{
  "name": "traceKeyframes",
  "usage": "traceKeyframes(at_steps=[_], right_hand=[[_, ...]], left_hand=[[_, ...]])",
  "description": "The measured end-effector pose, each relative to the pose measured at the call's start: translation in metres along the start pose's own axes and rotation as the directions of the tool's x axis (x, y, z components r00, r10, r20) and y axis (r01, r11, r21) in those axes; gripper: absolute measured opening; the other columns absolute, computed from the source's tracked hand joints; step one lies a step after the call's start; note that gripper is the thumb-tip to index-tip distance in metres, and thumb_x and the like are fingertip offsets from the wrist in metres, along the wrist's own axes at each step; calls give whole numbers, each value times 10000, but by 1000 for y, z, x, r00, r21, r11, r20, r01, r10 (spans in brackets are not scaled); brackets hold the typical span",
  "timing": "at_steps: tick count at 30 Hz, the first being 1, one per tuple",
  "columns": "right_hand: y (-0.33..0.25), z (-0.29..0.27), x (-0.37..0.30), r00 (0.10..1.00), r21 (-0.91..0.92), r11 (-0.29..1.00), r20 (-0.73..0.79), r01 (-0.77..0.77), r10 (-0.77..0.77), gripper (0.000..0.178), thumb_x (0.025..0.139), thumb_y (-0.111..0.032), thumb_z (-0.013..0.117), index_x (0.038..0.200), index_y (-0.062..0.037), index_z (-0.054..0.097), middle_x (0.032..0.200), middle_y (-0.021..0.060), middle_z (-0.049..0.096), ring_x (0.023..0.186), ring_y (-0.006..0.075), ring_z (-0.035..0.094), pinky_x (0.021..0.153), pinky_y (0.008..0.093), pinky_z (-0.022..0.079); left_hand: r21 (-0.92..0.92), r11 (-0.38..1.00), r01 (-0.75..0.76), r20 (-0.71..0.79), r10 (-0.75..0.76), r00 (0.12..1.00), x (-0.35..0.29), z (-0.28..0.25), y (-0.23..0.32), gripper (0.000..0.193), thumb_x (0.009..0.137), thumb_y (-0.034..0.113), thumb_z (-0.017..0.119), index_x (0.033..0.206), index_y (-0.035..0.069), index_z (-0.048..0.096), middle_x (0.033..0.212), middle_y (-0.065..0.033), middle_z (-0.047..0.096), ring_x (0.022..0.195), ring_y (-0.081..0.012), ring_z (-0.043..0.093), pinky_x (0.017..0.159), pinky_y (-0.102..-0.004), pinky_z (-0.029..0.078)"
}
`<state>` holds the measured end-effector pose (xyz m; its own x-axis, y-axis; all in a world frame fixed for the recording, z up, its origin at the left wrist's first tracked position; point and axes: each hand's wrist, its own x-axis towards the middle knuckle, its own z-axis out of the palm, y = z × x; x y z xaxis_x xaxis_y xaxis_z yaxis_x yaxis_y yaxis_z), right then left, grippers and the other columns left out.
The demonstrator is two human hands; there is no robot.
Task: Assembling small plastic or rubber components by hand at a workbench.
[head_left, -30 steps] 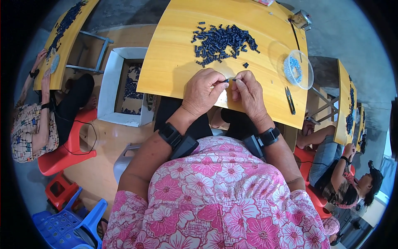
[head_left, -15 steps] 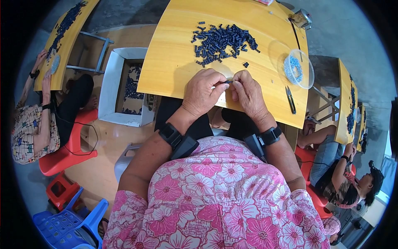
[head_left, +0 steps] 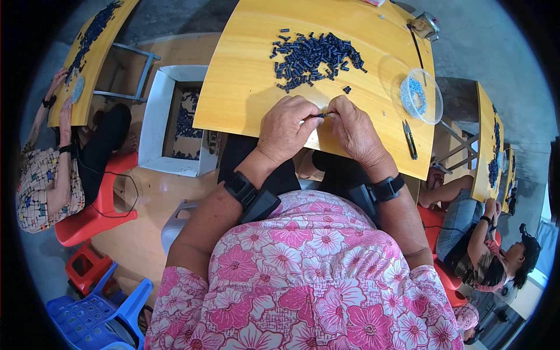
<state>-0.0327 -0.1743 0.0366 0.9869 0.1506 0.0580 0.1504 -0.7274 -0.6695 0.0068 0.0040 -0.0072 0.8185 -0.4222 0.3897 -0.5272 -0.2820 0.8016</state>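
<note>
Between my two hands, over the near edge of the yellow table [head_left: 245, 87], is a small dark cylindrical piece [head_left: 322, 115]. My left hand [head_left: 287, 125] pinches it between thumb and forefinger; a thin white bit shows by the thumb. My right hand [head_left: 353, 128] is closed at the piece's other end, its fingertips pressed together. What exactly lies inside the right fingertips is too small to make out. Beyond my hands spreads a heap of small dark cylindrical pieces [head_left: 318, 58], and a little cluster of them [head_left: 347, 90] lies apart on its near right side.
Right of the heap stands a clear plastic bowl [head_left: 436, 105] with small blue pieces; thread snips [head_left: 410, 140] lie nearer. A metal mug [head_left: 426, 26] stands at the far right corner. Left of the table is an open white box [head_left: 153, 128]. People sit at tables on both sides.
My right hand has turned slightly and its forearm has swung outward to the right. My left hand stays nearly still, with the dark piece between both hands.
</note>
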Motion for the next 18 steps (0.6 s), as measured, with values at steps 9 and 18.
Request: traceKeyframes(at_steps=[9, 18], right_hand=[[1, -1, 1, 999, -47, 998, 20, 47, -46, 151, 877, -118, 603, 988, -34, 544, 930, 214, 601, 874, 438, 608, 739, 477, 494], [1, -2, 5, 994, -63, 993, 36, 105, -103, 161, 867, -128, 607, 998, -46, 561, 933, 197, 597, 852, 416, 612, 737, 466, 499]], left_hand=[[-11, 1000, 28, 5, -28, 1000, -1, 1, 0, 86, 790, 104, 696, 814, 31, 657, 789, -94, 630, 799, -296, 595, 717, -393, 475], [-50, 997, 51, 6, -50, 999, -1, -1, -2, 83, 783, 98, 703, 797, 30, 658, 765, -91, 631, 782, -291, 598, 715, -385, 480]])
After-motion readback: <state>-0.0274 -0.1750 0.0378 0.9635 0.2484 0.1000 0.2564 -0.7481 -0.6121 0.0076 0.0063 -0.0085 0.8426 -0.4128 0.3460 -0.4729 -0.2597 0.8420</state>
